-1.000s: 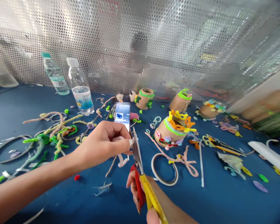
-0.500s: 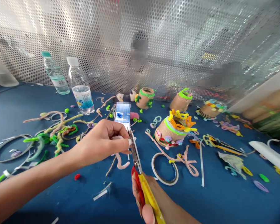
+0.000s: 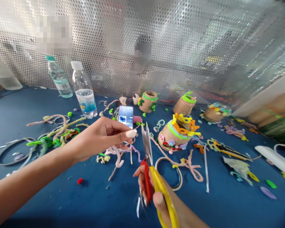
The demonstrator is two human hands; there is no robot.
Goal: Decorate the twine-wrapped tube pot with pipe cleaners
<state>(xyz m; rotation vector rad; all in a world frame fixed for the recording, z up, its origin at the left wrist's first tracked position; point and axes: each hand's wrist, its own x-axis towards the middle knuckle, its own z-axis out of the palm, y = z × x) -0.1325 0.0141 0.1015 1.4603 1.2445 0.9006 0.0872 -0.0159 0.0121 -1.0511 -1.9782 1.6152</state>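
the left hand (image 3: pixel 98 139) pinches a pink strip (image 3: pixel 118 158); the right hand (image 3: pixel 142 182) grips scissors (image 3: pixel 155 174), slightly parted, left of the near jar (image 3: pixel 166 134).

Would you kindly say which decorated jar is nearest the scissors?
The jar rimmed in yellow and orange, right of the scissors; the two green-rimmed jars and pastel-dotted jar sit farther back.

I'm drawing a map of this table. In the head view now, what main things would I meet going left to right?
Clear container, teal-capped bottle, white-capped bottle, phone, scissor blades, yellow-crowned jar, jar with pastel dots, long white object.
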